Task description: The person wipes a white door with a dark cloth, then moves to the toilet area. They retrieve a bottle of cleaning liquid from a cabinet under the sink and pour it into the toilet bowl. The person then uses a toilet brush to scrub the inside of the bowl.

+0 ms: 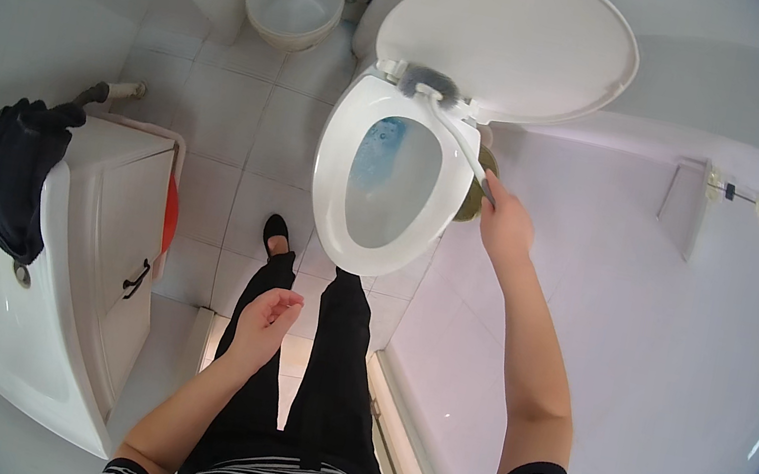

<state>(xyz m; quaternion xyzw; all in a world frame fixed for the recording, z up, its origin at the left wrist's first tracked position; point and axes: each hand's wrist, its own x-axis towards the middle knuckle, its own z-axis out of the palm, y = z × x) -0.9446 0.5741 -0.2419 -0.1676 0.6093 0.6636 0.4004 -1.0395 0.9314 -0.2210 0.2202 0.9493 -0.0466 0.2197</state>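
Observation:
My right hand (508, 218) grips the handle end of a toilet brush (459, 139) with a white shaft. Its grey bristle head (431, 85) rests at the back of the toilet seat (331, 175), between the lid hinges. The toilet lid (513, 40) is raised and leans back towards the cistern. Blue liquid (378, 149) lies inside the bowl, mostly along its left side. My left hand (269, 320) hangs in front of my legs, holding nothing, its fingers loosely curled and the thumb apart from the palm.
A white bucket (295, 5) stands by the wall, left of the toilet. At the left, a dark cloth (20, 177) drapes over the washbasin (11, 340), above a cabinet (118, 206). An olive-coloured bin (473, 204) sits partly hidden right of the bowl. A wall shelf (698, 209) juts out at right.

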